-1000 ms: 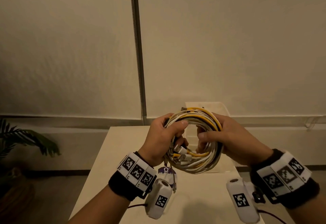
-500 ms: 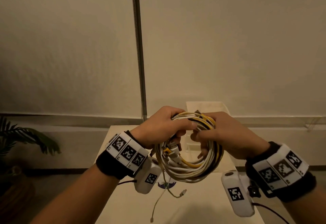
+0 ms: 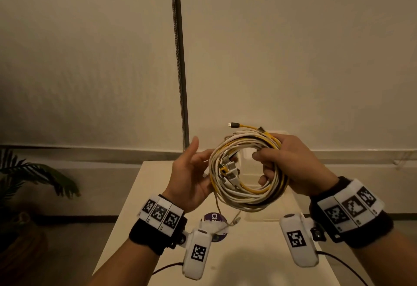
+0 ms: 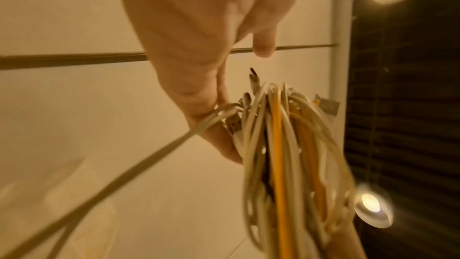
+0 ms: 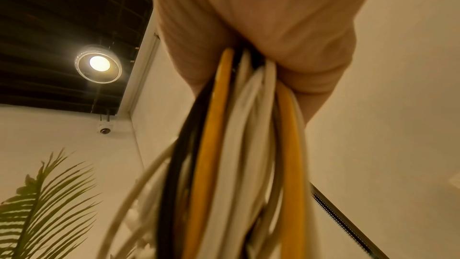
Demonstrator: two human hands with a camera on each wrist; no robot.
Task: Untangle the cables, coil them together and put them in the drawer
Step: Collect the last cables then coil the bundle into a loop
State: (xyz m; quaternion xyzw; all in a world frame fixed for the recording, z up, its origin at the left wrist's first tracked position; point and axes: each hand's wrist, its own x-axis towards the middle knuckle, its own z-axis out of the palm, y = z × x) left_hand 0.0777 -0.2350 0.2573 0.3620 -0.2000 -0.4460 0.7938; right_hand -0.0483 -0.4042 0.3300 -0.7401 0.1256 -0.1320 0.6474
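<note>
A coil of white, yellow and black cables [image 3: 246,195] is held up above the table, its ring facing me. My right hand [image 3: 262,166] grips the coil's right side, thumb across the front and fingers through the hole; in the right wrist view the cables [image 5: 236,145] run out of that hand [image 5: 261,27]. My left hand [image 3: 198,157] is open beside the coil's left edge, thumb up, its fingers [image 4: 219,125] lying straight against the strands [image 4: 281,155]. A yellow plug end [image 3: 234,125] sticks out at the top. One loose white end [image 3: 234,219] hangs below.
A white table [image 3: 135,206] lies under the hands, with a purple round label [image 3: 213,218] on it. A pale box-like container [image 3: 266,217] stands behind the coil, mostly hidden. A metal pole [image 3: 179,60] runs up the wall. A plant [image 3: 33,173] stands at the left.
My left hand has let go of the coil's top and opened beside its left edge. The coil now faces me more squarely, held by the right hand alone, with the yellow end sticking out.
</note>
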